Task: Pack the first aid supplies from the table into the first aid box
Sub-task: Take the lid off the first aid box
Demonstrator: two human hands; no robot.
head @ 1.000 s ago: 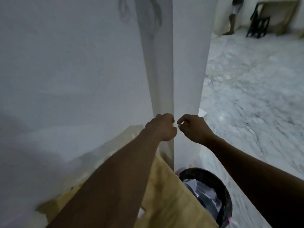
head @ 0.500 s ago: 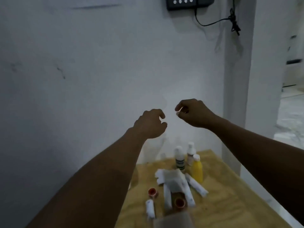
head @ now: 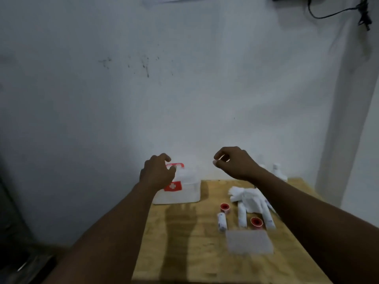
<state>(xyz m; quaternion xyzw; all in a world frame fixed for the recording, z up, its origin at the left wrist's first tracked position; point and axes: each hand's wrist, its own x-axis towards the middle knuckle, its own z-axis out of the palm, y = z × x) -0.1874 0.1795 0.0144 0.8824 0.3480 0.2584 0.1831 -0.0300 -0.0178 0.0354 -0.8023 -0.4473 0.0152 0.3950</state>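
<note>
A white first aid box [head: 184,189] with a red cross label and red handle stands closed at the table's back left, against the wall. My left hand [head: 156,171] hovers in front of its top left, fingers curled apart, holding nothing. My right hand [head: 233,162] hangs in the air to the right of the box, thumb and forefinger pinched; I cannot tell whether something small is between them. On the table lie white gloves [head: 249,198], rolled bandages [head: 222,221], two red tape rolls [head: 256,222] and a flat translucent pack [head: 249,241]. White bottles [head: 277,173] stand behind my right forearm.
The wooden table [head: 184,242] stands against a white wall. A wall corner [head: 348,119] rises at the right, with a black cable [head: 336,11] hanging above. Dark floor lies left of the table.
The view has swung left from a bin and wall corner to the table. The first aid box has come into view. My hands have moved apart and lower.
</note>
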